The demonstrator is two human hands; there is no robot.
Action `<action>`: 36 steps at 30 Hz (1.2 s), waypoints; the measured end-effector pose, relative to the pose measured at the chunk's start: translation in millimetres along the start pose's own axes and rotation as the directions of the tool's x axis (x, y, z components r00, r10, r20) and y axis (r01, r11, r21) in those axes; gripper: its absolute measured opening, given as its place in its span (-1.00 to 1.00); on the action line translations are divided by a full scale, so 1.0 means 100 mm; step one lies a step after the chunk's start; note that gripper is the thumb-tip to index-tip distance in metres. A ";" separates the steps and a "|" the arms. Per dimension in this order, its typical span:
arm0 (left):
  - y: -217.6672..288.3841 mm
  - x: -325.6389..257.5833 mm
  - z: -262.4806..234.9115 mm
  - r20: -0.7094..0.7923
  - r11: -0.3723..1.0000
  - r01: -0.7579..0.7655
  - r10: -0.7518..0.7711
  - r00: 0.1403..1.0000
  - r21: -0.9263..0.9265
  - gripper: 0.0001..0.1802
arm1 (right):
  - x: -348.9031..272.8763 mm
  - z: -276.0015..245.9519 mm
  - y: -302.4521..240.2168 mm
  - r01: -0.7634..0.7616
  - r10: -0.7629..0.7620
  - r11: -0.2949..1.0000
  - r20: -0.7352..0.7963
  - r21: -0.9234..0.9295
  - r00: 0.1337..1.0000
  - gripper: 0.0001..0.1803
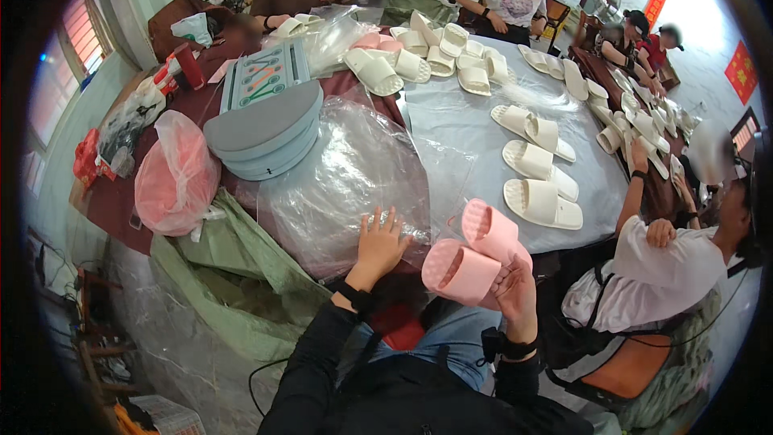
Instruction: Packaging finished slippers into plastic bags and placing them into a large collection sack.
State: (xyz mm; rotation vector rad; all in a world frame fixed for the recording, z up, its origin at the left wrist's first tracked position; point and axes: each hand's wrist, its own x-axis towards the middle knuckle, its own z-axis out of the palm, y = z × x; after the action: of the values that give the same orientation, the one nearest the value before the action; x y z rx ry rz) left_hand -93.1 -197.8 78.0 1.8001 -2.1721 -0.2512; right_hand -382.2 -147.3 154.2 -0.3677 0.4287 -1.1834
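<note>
The right hand is closed around a pair of pale-pink, open-toed slippers with textured footbeds, holding them up at the table's near edge. The left hand is empty, its fingers spread over a crinkled, clear plastic sheet (whether they touch it, I cannot tell). Beyond the pink pair, cream-coloured, open-toed slippers lie on a pale grey table covering.

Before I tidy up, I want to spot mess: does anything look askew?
Mildly: the plastic sheet by the left hand lies rumpled, and the far cream slippers are jumbled, unlike the neat nearer pairs. Nothing looks spilled.
</note>
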 end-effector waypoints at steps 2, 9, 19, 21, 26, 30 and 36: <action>-0.08 -0.04 0.08 -0.064 0.995 0.015 -0.021 0.998 -0.098 -0.46 | -0.01 0.11 0.03 -0.049 0.043 0.992 -0.054 -0.114 0.998 -0.65; -0.02 -0.16 -0.21 -0.110 1.000 -0.014 0.013 0.994 -0.006 -0.47 | 0.04 0.16 0.09 -0.079 0.069 0.980 -0.059 -0.184 0.996 -0.59; -0.47 -0.52 -0.52 -0.340 0.934 0.358 -0.337 0.878 0.000 -0.60 | 0.06 0.34 0.14 -0.097 0.038 0.944 -0.186 -0.316 0.982 -0.56; -0.56 -0.62 -0.54 -0.322 0.917 0.398 -0.368 0.872 0.028 -0.57 | 0.06 0.34 0.16 -0.095 0.036 0.941 -0.183 -0.324 0.982 -0.55; -0.64 -0.73 -0.53 -0.261 0.931 0.352 -0.319 0.911 0.091 -0.46 | 0.07 0.43 0.23 -0.124 0.066 0.945 -0.195 -0.304 0.979 -0.55; -0.68 -0.65 -0.64 -0.140 0.977 0.211 -0.210 0.968 -0.009 -0.33 | 0.10 0.32 0.26 -0.136 0.089 0.940 -0.158 -0.314 0.983 -0.55; -0.82 -0.60 -0.59 -0.129 0.997 0.015 -0.005 0.992 0.074 -0.46 | 0.08 0.35 0.28 -0.138 0.078 0.929 -0.181 -0.344 0.980 -0.54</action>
State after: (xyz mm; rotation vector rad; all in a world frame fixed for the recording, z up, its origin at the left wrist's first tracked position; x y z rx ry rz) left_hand 12.3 -151.6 98.9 1.8138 -2.1095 -0.0543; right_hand -339.4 -144.0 170.0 -0.5534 0.8043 -1.0301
